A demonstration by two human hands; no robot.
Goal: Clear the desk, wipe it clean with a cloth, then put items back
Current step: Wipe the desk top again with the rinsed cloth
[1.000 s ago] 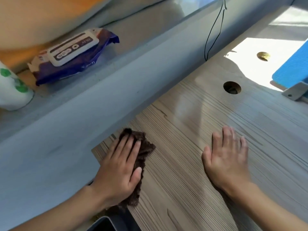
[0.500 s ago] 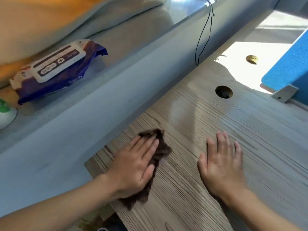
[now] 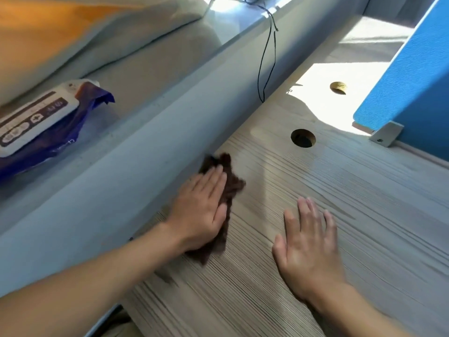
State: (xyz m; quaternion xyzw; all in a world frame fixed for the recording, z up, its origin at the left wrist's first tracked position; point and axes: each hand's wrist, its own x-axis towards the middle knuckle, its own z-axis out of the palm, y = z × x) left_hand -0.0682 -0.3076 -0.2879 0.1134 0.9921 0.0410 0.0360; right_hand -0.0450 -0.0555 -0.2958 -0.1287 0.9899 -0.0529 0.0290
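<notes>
The wiping step is under way. The left hand (image 3: 201, 210) lies flat on the dark brown cloth (image 3: 232, 182), its fingers (image 3: 211, 181) straight and close together, pressing the cloth onto the tabletop (image 3: 364, 215) right beside the grey ledge (image 3: 145, 132) along the tabletop's left edge. The right hand (image 3: 308, 249) rests palm-down on bare wood near the cloth, fingers straight and slightly apart, holding nothing.

The clearing looks done: the part of the tabletop in view carries nothing loose, only a round cable hole (image 3: 303, 138) and the blue divider (image 3: 408, 81) with its bracket (image 3: 386, 133). A pack of wet wipes (image 3: 36, 122) sits up on the ledge.

Judging by where the cloth is, the far sunlit stretch and the right side may not be wiped yet, and nothing has been put back.
</notes>
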